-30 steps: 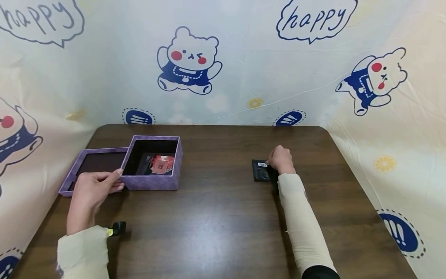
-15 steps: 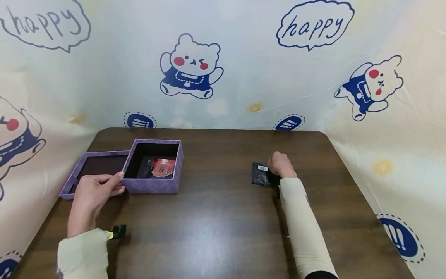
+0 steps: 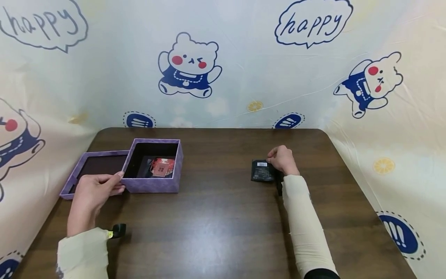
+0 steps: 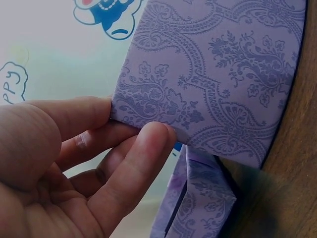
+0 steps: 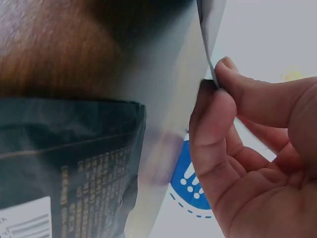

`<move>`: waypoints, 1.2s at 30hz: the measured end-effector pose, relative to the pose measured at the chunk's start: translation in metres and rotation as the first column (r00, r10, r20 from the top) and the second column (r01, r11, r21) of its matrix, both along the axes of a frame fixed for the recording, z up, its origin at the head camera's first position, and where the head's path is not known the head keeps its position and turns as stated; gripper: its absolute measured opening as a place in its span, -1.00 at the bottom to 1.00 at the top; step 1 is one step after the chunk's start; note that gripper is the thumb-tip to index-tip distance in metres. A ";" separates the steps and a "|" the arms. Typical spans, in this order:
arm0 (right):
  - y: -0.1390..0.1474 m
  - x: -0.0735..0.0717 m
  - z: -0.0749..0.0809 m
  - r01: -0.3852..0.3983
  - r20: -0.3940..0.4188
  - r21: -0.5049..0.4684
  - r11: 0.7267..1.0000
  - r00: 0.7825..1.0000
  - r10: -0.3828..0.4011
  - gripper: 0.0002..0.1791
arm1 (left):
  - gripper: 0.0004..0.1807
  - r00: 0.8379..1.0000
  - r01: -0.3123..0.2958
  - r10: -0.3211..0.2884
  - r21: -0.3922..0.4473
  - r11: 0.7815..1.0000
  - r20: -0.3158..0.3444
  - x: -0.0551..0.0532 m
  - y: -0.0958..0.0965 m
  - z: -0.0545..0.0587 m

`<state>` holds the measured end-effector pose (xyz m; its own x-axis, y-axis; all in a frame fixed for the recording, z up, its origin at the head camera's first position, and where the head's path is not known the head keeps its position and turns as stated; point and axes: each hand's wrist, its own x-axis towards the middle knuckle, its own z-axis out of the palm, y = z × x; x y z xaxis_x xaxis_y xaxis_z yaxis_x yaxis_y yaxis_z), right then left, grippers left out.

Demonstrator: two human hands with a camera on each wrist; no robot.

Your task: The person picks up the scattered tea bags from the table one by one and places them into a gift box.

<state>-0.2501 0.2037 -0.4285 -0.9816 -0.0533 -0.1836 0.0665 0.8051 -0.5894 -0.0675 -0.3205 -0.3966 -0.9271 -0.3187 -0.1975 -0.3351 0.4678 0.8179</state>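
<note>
A purple patterned box [image 3: 152,186] stands uncovered at the left of the table. Its near left corner is pinched between the thumb and fingers of my left hand [image 3: 92,193]; the left wrist view shows this grip on the box wall [image 4: 208,74] closely. Inside lie a red packet [image 3: 162,166] and something dark. On the right, a black packet [image 3: 261,173] with a white barcode label lies flat. Beside it, my right hand [image 3: 283,159] pinches a thin flat piece [image 5: 206,42], seen nearly edge-on in the right wrist view. Its face is mostly hidden.
The box's shallow purple lid [image 3: 101,164] lies inside-up behind my left hand, beside the box. The brown wooden table [image 3: 216,217] has rounded far corners. A printed cloth [image 3: 237,69] hangs around it at the back and sides.
My right hand has turned and risen slightly, so its pinching fingertips show more at the black packet's edge. My left hand and the box keep their places.
</note>
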 end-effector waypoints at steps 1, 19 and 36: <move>0.001 0.000 0.001 -0.005 0.008 -0.018 1.000 1.000 0.005 -0.87 | -0.36 1.000 0.000 0.000 -0.003 1.000 -0.005 0.000 0.000 0.000; -0.007 0.004 0.045 0.105 -0.033 -0.316 0.943 0.992 -0.121 -0.82 | -0.33 1.000 -0.003 0.003 0.011 1.000 -0.002 0.001 -0.002 0.000; -0.056 -0.004 0.058 0.050 -0.107 -0.473 0.880 0.988 -0.114 -0.84 | -0.35 1.000 -0.009 0.009 0.003 1.000 0.018 0.002 -0.001 0.000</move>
<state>-0.2542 0.1477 -0.3706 -0.9993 -0.0198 -0.0308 0.0193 0.4287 -0.9033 -0.0659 -0.3214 -0.3962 -0.9203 -0.3265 -0.2155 -0.3543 0.4620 0.8130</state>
